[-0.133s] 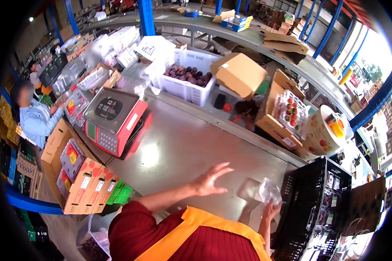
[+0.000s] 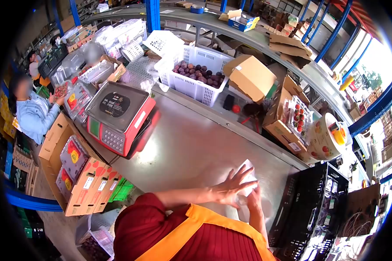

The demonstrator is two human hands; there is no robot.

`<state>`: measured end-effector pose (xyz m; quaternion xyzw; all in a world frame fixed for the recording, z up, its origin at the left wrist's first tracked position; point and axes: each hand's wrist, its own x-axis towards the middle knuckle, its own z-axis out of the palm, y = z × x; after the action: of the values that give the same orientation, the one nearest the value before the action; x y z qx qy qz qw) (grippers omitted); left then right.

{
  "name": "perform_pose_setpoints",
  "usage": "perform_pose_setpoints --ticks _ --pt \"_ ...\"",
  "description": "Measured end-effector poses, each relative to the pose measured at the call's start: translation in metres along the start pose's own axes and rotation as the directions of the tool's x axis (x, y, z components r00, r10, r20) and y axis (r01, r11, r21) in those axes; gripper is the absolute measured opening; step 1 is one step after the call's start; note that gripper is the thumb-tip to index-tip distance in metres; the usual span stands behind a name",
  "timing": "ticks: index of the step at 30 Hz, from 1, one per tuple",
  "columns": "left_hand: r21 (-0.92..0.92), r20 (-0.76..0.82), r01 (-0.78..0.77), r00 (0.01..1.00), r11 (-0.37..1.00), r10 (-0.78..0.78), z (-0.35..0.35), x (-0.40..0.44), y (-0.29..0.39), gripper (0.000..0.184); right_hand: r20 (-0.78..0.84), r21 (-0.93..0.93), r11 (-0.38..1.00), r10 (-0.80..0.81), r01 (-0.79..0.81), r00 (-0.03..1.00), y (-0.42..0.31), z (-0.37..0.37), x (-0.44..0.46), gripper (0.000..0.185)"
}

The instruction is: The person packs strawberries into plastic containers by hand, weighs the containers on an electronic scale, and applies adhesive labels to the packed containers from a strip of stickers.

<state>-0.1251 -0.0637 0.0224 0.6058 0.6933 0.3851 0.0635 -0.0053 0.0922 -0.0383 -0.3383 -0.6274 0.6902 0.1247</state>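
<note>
A clear plastic container [image 2: 247, 177] is held over the metal table [image 2: 178, 152], in front of the orange apron. My right hand [image 2: 254, 198] grips it from the near right side. My left hand [image 2: 228, 188] lies against its left side, with fingers spread and touching the plastic. Glare and my fingers hide part of the container, and I cannot make out anything inside it.
A red scale [image 2: 119, 115] stands at left, beside a carton of packed fruit [image 2: 76, 174]. A white crate of plums [image 2: 196, 76] is behind. Black crates [image 2: 309, 209] stand at right, below a strawberry carton [image 2: 287, 117]. A co-worker [image 2: 35, 108] stands at far left.
My left hand has moved right and reached the container. My right hand has brought the container left and up, so both hands now meet at it. The view has shifted slightly.
</note>
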Motion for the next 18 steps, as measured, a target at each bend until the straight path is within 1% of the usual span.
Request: perform_pose_setpoints --ticks 1,2,3,4,5,7,8,9,10,11,12,13,14,15,16,17,18 --pt "-0.047 -0.098 0.006 0.995 0.999 -0.011 0.002 0.007 -0.008 0.112 0.195 0.037 0.999 -0.014 0.007 0.981 0.002 0.017 0.01 0.043" --pt "-0.167 -0.17 -0.076 0.984 0.983 0.047 -0.005 0.012 -0.023 0.104 0.339 0.161 0.987 -0.083 0.029 0.937 -0.014 0.025 0.012 0.042" --pt "-0.166 -0.155 -0.09 0.986 0.982 0.065 -0.027 0.003 -0.027 0.089 0.476 0.302 0.953 -0.167 0.018 0.863 -0.028 0.039 0.008 0.041" --pt "-0.154 -0.091 -0.039 0.996 0.987 0.026 -0.036 -0.007 -0.03 0.08 0.59 0.13 0.988 -0.143 0.082 0.794 -0.036 0.045 0.005 0.06" --pt "-0.133 -0.038 0.015 0.999 0.991 -0.02 -0.041 -0.015 -0.033 0.072 0.637 0.113 0.987 -0.158 0.111 0.755 -0.027 0.042 0.007 0.052" --pt "-0.146 -0.082 -0.003 0.997 0.989 -0.009 -0.048 -0.026 -0.032 0.064 0.693 0.178 0.978 -0.205 0.112 0.691 -0.029 0.05 0.015 0.056" --pt "-0.083 -0.054 0.07 0.996 0.994 -0.075 -0.039 -0.021 -0.041 0.058 0.719 0.21 0.972 -0.228 0.108 0.657 -0.028 0.053 0.019 0.058" --pt "-0.11 -0.115 -0.003 0.993 0.994 -0.01 -0.035 -0.017 -0.063 0.052 0.733 0.309 0.951 -0.223 -0.024 0.642 -0.036 0.067 0.029 0.068" --pt "-0.109 -0.067 0.139 0.987 0.984 -0.147 -0.049 -0.021 -0.053 0.051 0.701 0.373 0.926 -0.241 -0.056 0.671 -0.027 0.074 0.033 0.064" --pt "-0.129 -0.002 0.273 0.961 0.953 -0.275 -0.054 -0.024 -0.035 0.051 0.65 0.431 0.898 -0.238 -0.092 0.722 -0.023 0.075 0.023 0.06" --pt "-0.12 0.013 0.364 0.931 0.924 -0.365 -0.049 -0.03 -0.029 0.053 0.589 0.442 0.874 -0.112 -0.203 0.801 -0.021 0.072 0.013 0.054" --pt "-0.109 0.028 0.444 0.896 0.889 -0.444 -0.042 -0.035 -0.031 0.055 0.517 0.463 0.834 0.02 -0.3 0.855 -0.023 0.067 0.007 0.049" --pt "-0.09 0.043 0.518 0.855 0.85 -0.517 -0.035 -0.042 -0.038 0.058 0.443 0.495 0.778 0.156 -0.386 0.883 -0.029 0.066 0.0 0.043" --pt "-0.096 -0.084 0.573 0.81 0.814 -0.58 -0.025 -0.052 -0.05 0.06 0.489 0.532 0.77 0.061 -0.352 0.87 -0.041 0.062 -0.007 0.029" --pt "-0.187 -0.277 0.485 0.809 0.854 -0.519 -0.029 -0.058 -0.059 0.051 0.247 0.381 0.916 0.029 -0.124 0.969 -0.019 0.041 -0.011 0.035" --pt "-0.238 -0.466 0.363 0.771 0.901 -0.434 -0.032 -0.064 -0.068 0.043 0.009 0.141 0.987 -0.083 0.081 0.997 -0.002 0.024 -0.012 0.041" --pt "-0.236 -0.628 0.237 0.704 0.943 -0.334 -0.035 -0.07 -0.076 0.036 0.032 0.197 0.98 -0.043 0.036 0.999 0.0 0.019 -0.016 0.046"
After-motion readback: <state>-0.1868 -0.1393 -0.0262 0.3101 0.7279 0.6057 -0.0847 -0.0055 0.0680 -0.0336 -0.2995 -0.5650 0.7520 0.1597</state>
